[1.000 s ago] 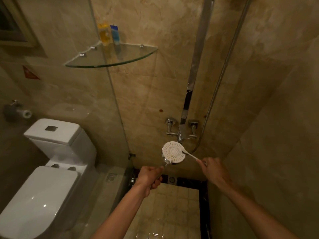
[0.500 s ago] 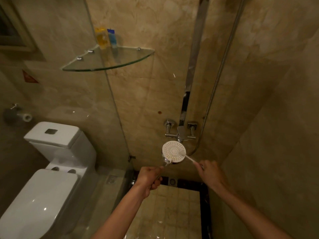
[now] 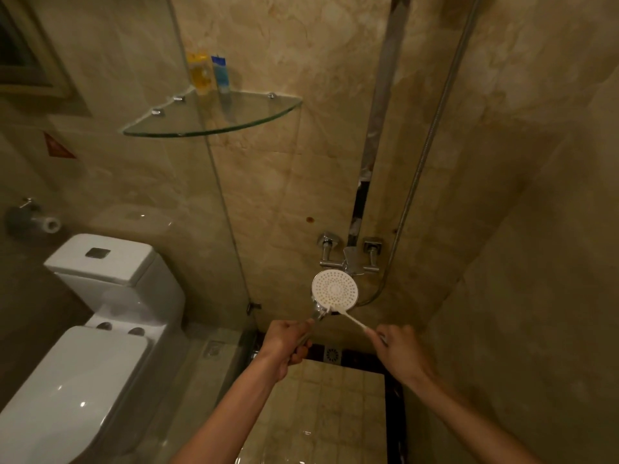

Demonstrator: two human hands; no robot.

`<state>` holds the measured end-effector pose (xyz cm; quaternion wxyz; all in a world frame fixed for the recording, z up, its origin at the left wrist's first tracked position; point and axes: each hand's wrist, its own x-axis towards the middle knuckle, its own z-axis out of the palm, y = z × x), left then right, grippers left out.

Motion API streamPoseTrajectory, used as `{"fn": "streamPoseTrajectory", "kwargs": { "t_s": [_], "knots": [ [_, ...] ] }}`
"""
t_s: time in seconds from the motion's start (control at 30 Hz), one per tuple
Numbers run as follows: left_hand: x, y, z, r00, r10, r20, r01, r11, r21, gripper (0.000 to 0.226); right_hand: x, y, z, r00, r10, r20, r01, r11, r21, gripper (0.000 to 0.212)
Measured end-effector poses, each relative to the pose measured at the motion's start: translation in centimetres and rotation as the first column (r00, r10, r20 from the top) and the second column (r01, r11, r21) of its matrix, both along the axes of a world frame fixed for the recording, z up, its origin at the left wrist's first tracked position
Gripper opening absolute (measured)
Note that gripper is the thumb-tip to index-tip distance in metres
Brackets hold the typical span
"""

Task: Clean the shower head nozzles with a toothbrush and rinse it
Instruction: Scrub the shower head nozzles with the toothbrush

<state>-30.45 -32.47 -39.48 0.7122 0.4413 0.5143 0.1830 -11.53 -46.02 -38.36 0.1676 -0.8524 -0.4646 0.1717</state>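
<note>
1. the person's left hand (image 3: 288,343), low in the middle of the frame, is curled tight round the shiny metal handle of the round white shower head (image 3: 335,290).
2. the shower head sits just above the hands, near the middle of the frame, with its flat face full of tiny holes turned up toward us.
3. the right hand (image 3: 400,351), lower right of the middle, pinches the end of the thin white toothbrush (image 3: 350,318) with bent fingers.
4. the brush end touches the bottom edge of the shower head face, close to where the handle starts.
5. a silver bendy hose (image 3: 423,162) runs up the wall toward the upper right.
6. the shiny metal tap (image 3: 350,254) is on the tan stone wall just behind the shower head.
7. a clear glass corner shelf (image 3: 214,128) is in the upper left, with a yellow bottle (image 3: 200,73) and a small blue tube (image 3: 221,75) standing at the back of it.
8. a white toilet with its lid down (image 3: 83,329) fills the lower left, seen through a glass wall.
9. a toilet paper roll (image 3: 50,224) hangs at the left edge.
</note>
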Motion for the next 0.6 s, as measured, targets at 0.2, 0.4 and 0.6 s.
{"fn": "streamPoseTrajectory", "kwargs": {
  "t_s": [0.2, 0.4, 0.6],
  "knots": [
    [0.2, -0.2, -0.2, 1.000, -0.012, 0.012, 0.012, 1.000, -0.010, 0.027, 2.7, 1.7, 1.3, 0.981, -0.163, 0.109, 0.163, 0.987, 0.016, 0.043],
    [0.5, -0.2, 0.1, 1.000, -0.006, 0.014, 0.006, 1.000, 0.002, 0.024, -0.4, 0.6, -0.9, 0.999, -0.050, 0.003, 0.050, 0.999, 0.018, 0.045],
    [0.3, -0.7, 0.4, 0.999, -0.031, 0.022, 0.031, 1.000, 0.003, 0.026, 2.8, 2.4, 1.2, 0.981, -0.184, 0.066, 0.186, 0.982, -0.025, 0.043]
  ]
}}
